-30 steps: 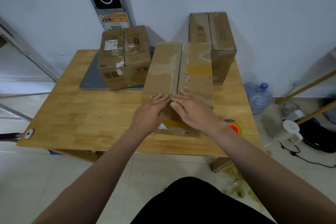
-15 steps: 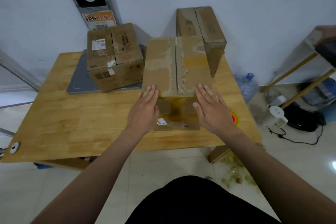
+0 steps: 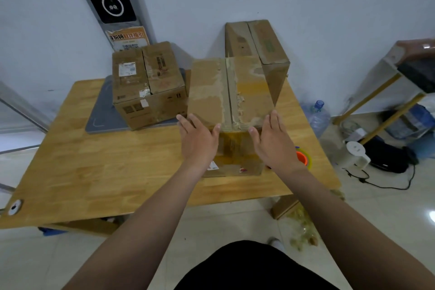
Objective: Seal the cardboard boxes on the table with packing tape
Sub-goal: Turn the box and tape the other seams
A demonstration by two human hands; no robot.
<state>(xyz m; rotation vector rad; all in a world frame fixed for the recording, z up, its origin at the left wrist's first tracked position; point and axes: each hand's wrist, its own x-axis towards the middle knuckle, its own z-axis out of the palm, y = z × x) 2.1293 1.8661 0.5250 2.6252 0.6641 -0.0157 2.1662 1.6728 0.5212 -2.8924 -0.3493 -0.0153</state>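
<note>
Box (image 3: 209,96) stands between left hand (image 3: 199,142) and right hand (image 3: 274,146), both straight-fingered at its near edge.

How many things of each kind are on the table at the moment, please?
Cardboard boxes: 3 (near box, left box, back box)
Roll of tape: 1, partly hidden
Grey flat pad: 1, under the left box
Small white disc: 1, at the table's near left corner
Total: 6
</note>
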